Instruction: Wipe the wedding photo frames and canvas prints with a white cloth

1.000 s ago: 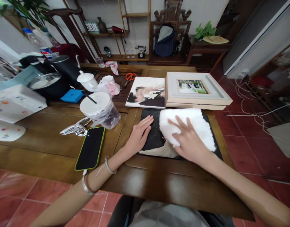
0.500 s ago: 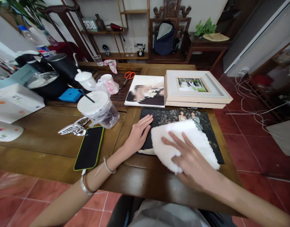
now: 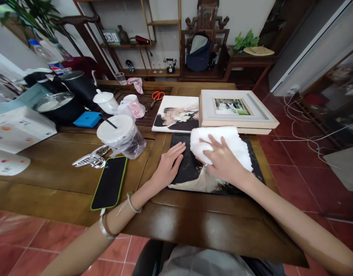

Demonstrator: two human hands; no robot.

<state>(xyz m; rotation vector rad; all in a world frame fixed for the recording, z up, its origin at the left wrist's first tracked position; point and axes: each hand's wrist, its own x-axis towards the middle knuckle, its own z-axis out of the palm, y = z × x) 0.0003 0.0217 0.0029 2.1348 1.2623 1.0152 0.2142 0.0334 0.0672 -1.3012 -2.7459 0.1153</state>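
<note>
A dark photo panel [image 3: 182, 172] lies flat at the table's front edge, a pale trailing dress visible in its lower part. Over its upper right is spread a fluffy white cloth [image 3: 242, 150], which hides much of the picture. My right hand [image 3: 222, 159] presses on this cloth and grips it, fingers partly spread and bent into the pile. With its fingers stretched out, my left hand [image 3: 168, 165] rests on the panel's left edge and holds nothing.
Behind the panel lie a white-edged photo print [image 3: 176, 114] and stacked pale frames [image 3: 240, 119]. Leftward are a phone [image 3: 109, 183], a silver hair claw [image 3: 93, 156], a lidded cup with straw [image 3: 116, 130], a blue box [image 3: 87, 119] and orange-handled scissors [image 3: 157, 96].
My right hand has pushed the cloth away from me, up the panel to its far edge. The pale dress in the lower part is now uncovered. My left hand has stayed put.
</note>
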